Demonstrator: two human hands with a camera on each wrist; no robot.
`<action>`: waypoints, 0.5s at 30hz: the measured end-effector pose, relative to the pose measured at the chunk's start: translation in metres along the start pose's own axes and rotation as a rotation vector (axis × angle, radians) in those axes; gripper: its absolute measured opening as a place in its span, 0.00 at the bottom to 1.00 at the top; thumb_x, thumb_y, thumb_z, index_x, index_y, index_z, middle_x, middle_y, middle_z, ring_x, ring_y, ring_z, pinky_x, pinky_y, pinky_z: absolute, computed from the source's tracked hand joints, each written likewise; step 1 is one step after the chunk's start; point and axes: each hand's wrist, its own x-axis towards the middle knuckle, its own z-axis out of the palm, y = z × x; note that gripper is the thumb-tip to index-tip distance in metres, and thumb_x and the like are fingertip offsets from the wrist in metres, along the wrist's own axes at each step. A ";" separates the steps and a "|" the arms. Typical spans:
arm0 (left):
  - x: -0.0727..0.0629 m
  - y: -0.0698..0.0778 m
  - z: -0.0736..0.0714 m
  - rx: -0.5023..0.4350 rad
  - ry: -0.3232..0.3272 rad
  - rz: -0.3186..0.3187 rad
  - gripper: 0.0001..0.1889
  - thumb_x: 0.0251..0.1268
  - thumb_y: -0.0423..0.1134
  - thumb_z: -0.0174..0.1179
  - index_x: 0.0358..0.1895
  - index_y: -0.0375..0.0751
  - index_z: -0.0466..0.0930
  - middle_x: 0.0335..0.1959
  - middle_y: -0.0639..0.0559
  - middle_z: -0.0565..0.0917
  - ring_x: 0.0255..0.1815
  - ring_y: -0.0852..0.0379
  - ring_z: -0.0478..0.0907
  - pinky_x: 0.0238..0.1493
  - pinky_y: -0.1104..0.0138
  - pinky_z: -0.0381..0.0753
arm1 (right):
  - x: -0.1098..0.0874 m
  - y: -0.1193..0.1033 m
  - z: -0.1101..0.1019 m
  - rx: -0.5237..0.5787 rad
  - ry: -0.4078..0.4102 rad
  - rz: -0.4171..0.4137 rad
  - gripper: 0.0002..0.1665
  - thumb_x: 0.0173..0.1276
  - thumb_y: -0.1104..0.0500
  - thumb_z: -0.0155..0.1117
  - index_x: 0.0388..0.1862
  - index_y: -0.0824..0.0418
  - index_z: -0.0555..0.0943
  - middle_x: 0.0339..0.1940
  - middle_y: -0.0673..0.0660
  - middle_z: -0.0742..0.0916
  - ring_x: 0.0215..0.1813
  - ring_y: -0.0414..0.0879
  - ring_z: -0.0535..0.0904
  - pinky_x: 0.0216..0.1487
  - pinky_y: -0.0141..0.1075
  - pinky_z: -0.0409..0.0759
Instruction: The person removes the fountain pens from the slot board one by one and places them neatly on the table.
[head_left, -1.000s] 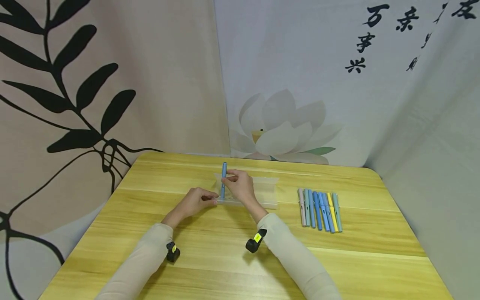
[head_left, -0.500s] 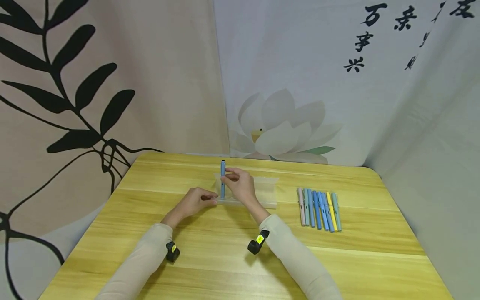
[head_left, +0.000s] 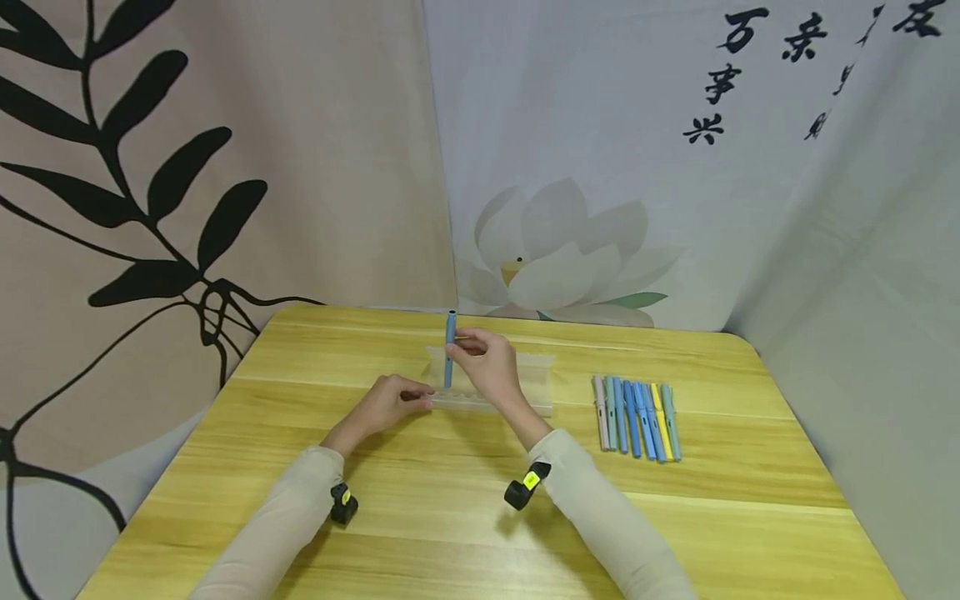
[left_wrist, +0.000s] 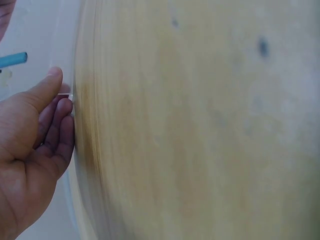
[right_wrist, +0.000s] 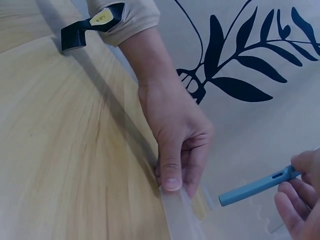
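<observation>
My right hand [head_left: 487, 365] pinches a blue pen [head_left: 451, 325] between thumb and fingers. The pen stands nearly upright, its lower end just above the front strip of a clear plastic holder [head_left: 536, 387]. In the right wrist view, the pen [right_wrist: 255, 191] has a small slot in its barrel, and its lower end is apart from the holder [right_wrist: 181, 212]. With thumb and fingers, my left hand [head_left: 388, 402] grips the holder's left end. The left wrist view shows that hand [left_wrist: 30, 135] at the edge and part of the pen [left_wrist: 14, 60]. My right fingers hide part of the holder.
To the right, several pens [head_left: 636, 419] in pink, green, blue and yellow lie side by side on the wooden table [head_left: 420, 517]. Printed curtains [head_left: 337, 167] hang behind the table. Each sleeve carries a black wrist camera [head_left: 527, 486].
My right hand has risen a little, lifting the blue pen up from the holder's front strip. The left hand keeps its grip on the holder's end. The head view has shifted slightly.
</observation>
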 end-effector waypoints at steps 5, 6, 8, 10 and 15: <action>0.000 -0.001 0.000 0.000 0.002 0.000 0.16 0.73 0.41 0.65 0.57 0.36 0.87 0.45 0.49 0.90 0.45 0.56 0.86 0.49 0.57 0.87 | -0.004 -0.004 -0.011 0.021 0.008 0.019 0.17 0.70 0.52 0.73 0.53 0.59 0.87 0.44 0.55 0.92 0.46 0.47 0.89 0.48 0.40 0.87; 0.000 -0.001 0.000 0.000 0.002 -0.003 0.16 0.73 0.41 0.65 0.57 0.36 0.87 0.46 0.49 0.90 0.45 0.56 0.86 0.49 0.57 0.87 | -0.005 -0.005 -0.013 0.022 0.011 0.024 0.17 0.70 0.52 0.73 0.53 0.59 0.88 0.44 0.54 0.92 0.46 0.47 0.89 0.47 0.40 0.87; 0.000 -0.001 0.001 -0.001 0.002 -0.010 0.16 0.72 0.41 0.65 0.57 0.37 0.87 0.46 0.49 0.90 0.45 0.56 0.86 0.49 0.57 0.86 | -0.006 -0.006 -0.018 0.023 0.012 0.034 0.17 0.69 0.51 0.73 0.53 0.59 0.88 0.43 0.54 0.92 0.46 0.47 0.89 0.47 0.39 0.87; 0.000 -0.001 0.001 0.001 0.005 -0.016 0.16 0.72 0.42 0.65 0.57 0.37 0.87 0.46 0.49 0.90 0.45 0.56 0.86 0.49 0.58 0.87 | -0.009 -0.007 -0.023 0.030 0.017 0.047 0.18 0.69 0.51 0.73 0.52 0.59 0.88 0.43 0.54 0.92 0.46 0.47 0.89 0.46 0.38 0.88; 0.000 -0.002 0.002 0.015 0.010 -0.028 0.17 0.72 0.43 0.66 0.57 0.38 0.87 0.47 0.49 0.90 0.45 0.56 0.85 0.48 0.59 0.86 | -0.013 -0.008 -0.035 0.060 0.039 0.077 0.18 0.68 0.53 0.75 0.51 0.61 0.88 0.42 0.56 0.92 0.45 0.48 0.89 0.43 0.38 0.88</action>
